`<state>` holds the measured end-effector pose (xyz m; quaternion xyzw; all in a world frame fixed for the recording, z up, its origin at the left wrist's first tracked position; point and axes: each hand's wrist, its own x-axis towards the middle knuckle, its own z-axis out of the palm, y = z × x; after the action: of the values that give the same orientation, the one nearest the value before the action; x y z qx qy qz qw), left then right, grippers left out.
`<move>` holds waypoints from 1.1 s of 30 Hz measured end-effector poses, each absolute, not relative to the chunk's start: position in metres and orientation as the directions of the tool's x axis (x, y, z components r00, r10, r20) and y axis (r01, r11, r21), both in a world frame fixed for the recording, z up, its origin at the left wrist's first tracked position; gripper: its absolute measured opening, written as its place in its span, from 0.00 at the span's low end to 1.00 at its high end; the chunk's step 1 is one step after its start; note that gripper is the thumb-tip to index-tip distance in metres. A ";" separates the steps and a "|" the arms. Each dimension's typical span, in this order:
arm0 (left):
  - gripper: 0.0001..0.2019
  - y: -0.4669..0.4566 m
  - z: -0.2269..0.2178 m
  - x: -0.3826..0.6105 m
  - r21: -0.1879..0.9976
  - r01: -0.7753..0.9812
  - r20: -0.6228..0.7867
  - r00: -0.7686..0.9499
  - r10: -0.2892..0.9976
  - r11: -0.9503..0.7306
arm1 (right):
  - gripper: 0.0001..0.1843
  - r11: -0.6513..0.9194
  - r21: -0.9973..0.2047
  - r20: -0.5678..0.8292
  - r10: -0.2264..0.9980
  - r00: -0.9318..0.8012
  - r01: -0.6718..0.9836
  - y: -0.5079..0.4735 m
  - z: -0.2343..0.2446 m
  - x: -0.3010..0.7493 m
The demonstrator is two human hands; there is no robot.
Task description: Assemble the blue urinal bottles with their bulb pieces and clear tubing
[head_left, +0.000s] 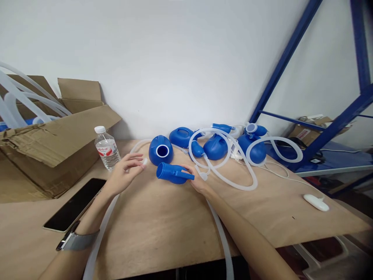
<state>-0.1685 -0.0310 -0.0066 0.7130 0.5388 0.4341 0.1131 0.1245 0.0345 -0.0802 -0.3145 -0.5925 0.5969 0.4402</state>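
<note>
My left hand [125,173] hovers over the plywood table [157,229], with a small white piece [145,161] pinched at its fingertips. My right hand [197,181] grips the narrow end of a blue plastic bottle [171,173], which lies on its side. Behind them stands a blue bottle with a white-rimmed mouth [161,150]. Further blue bottles and parts [221,147] lie tangled in translucent tubing [223,182]. A long translucent hose [100,237] runs beneath my left forearm. A metal watch band [78,241] circles my left wrist.
To the left stands an open cardboard box [55,140] holding coiled hose, with a water bottle [107,148] beside it. A black tablet [74,204] lies near my left arm. A white oval device [316,202] sits at right, before a blue metal shelf frame [335,128].
</note>
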 end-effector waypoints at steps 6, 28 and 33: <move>0.14 -0.038 -0.028 -0.123 0.814 0.360 0.420 0.178 0.890 -0.456 | 0.27 0.016 -0.989 0.084 0.882 -0.464 -0.150 0.030 -0.081 0.125; 0.20 -0.046 -0.040 -0.106 0.765 0.418 0.537 0.004 0.844 -0.489 | 0.22 -0.099 -0.995 -0.103 0.957 -0.270 0.028 0.041 -0.094 0.121; 0.18 -0.048 -0.043 -0.098 0.762 0.418 0.536 0.022 0.844 -0.495 | 0.22 -0.110 -0.993 -0.114 0.946 -0.304 0.031 0.035 -0.094 0.122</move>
<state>-0.0980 -0.0483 -0.0429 0.6856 0.4601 0.5266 0.2023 0.1223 0.0347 -0.0936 -0.4476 -0.5453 0.5956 0.3841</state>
